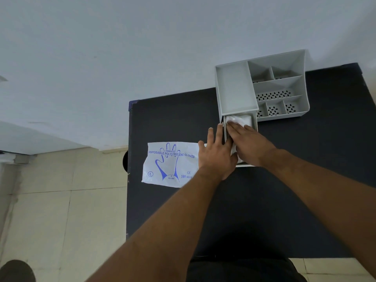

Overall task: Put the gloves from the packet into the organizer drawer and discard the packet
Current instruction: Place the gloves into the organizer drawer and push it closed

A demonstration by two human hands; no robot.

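Observation:
A grey organizer stands at the back right of the black table. Its drawer is pulled out toward me, with a wad of clear plastic gloves inside. My right hand lies flat on the gloves, fingers pressing them down into the drawer. My left hand rests against the drawer's left side, fingers spread, holding nothing. The white packet with a blue hand print lies flat on the table, left of my left hand.
The organizer has several open compartments with perforated floors. The table's left edge drops to a tiled floor. A white wall rises behind the table. A dark shoe shows at the bottom left.

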